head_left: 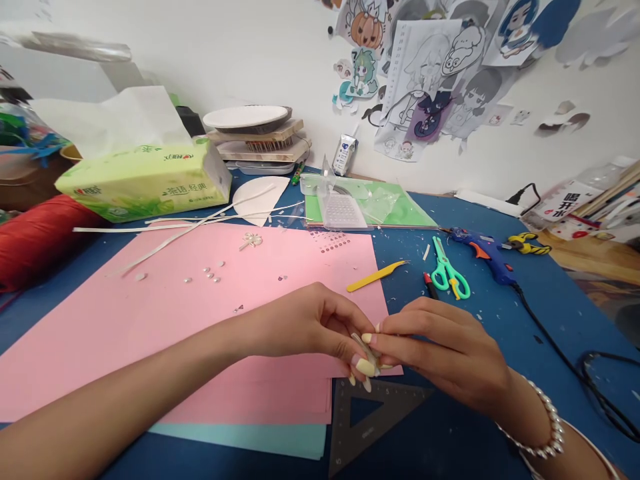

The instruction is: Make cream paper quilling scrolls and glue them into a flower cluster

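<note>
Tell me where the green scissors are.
Head view: the green scissors lie right of the pink paper, between the yellow tweezers and the blue glue gun.

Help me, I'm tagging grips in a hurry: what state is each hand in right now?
Left hand: closed, fingertips pinching a small pale piece.
Right hand: closed, pinching the same piece from the other side.
</note>
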A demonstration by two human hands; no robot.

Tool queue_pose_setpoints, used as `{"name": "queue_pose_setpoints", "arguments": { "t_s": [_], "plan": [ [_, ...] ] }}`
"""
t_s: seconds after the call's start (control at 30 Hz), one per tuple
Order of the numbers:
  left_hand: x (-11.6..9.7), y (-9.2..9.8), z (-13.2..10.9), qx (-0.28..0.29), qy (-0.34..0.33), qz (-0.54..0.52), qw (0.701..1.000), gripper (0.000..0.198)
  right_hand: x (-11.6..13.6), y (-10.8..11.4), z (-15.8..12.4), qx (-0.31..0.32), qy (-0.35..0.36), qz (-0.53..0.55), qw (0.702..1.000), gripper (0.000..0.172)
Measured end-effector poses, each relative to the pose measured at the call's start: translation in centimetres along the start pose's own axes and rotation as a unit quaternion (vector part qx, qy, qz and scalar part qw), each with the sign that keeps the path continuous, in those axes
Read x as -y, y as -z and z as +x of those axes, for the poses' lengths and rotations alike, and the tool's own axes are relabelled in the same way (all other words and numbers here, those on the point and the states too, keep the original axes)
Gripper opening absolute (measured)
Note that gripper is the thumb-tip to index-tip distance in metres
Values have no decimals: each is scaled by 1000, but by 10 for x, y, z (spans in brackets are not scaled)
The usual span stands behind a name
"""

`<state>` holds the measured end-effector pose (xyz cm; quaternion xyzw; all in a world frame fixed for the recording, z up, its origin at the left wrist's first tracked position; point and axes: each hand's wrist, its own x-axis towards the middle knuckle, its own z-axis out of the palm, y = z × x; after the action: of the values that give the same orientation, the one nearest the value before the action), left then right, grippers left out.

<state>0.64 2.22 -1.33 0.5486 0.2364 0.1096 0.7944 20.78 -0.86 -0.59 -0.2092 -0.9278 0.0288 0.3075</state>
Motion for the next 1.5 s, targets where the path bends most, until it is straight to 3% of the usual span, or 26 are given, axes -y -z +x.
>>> {"name": "queue_pose_setpoints", "arguments": {
  "t_s": [0.87,1.5],
  "plan": [
    [0,0,0,-9,-5,-33,999,16,-1,-1,-3,-1,1,-9,1000,18],
    [-4,-7,-3,14,13,-86,996,18,8,0,-1,-19,-31,50,998,14]
  ]
}}
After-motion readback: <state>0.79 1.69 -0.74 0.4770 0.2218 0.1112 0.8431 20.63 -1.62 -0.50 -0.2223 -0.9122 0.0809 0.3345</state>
